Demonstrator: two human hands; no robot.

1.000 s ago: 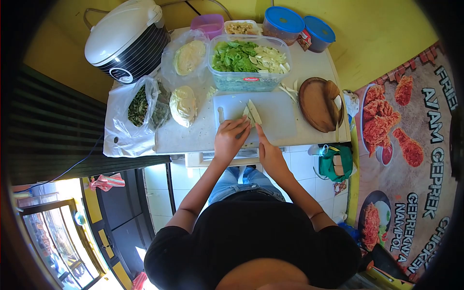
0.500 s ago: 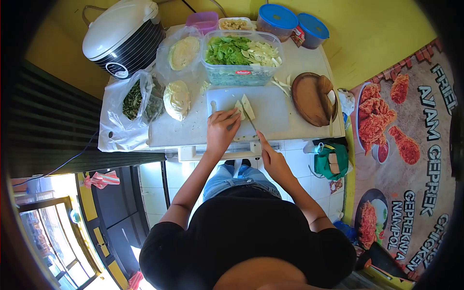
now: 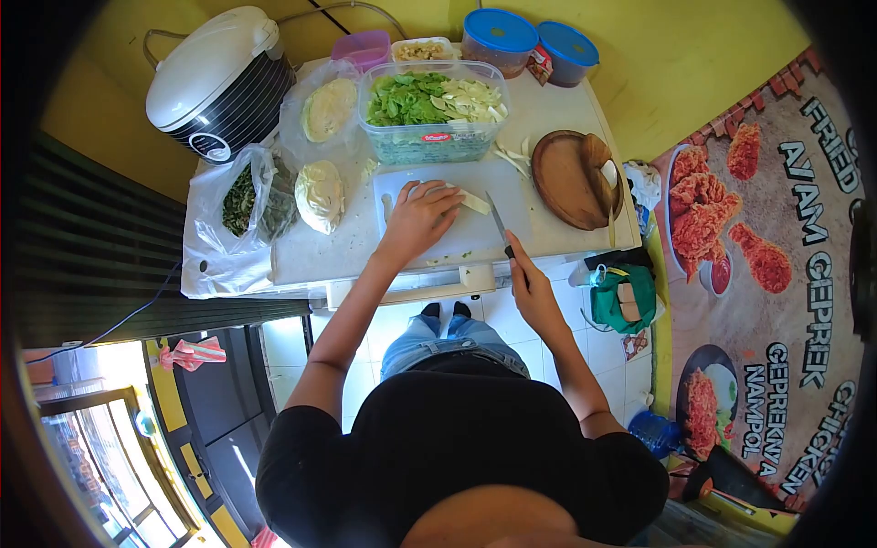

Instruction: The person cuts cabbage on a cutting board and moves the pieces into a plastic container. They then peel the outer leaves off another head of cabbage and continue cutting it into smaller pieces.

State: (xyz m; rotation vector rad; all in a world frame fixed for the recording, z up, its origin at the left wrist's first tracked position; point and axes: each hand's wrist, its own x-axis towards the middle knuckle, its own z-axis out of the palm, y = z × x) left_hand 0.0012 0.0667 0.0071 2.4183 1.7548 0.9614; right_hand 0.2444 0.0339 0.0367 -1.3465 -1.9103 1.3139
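Note:
On a pale cutting board [image 3: 516, 187] lies a piece of cabbage [image 3: 474, 202], pale and wedge-like. Bent fingers of my left hand [image 3: 418, 224] cover its left part and hold it against the board. In my right hand [image 3: 533, 297] is a kitchen knife [image 3: 497, 217], gripped by its dark handle. Its blade points away from me, just right of the cabbage and apart from it. Behind the board stands a clear plastic container [image 3: 434, 146] filled with chopped greens and shredded cabbage. What lies under my left palm is hidden.
Left of the board are a cabbage half [image 3: 320, 196], another in a plastic bag [image 3: 329, 110], and a bag of dark leaves [image 3: 239, 201]. A rice cooker [image 3: 215, 87] stands at the back left. A wooden mortar [image 3: 562, 187] sits right, blue-lidded tubs [image 3: 500, 32] behind.
The knife has come out from between the two cabbage pieces and moved right. My left hand has shifted further over the cabbage. The whole view has shifted slightly.

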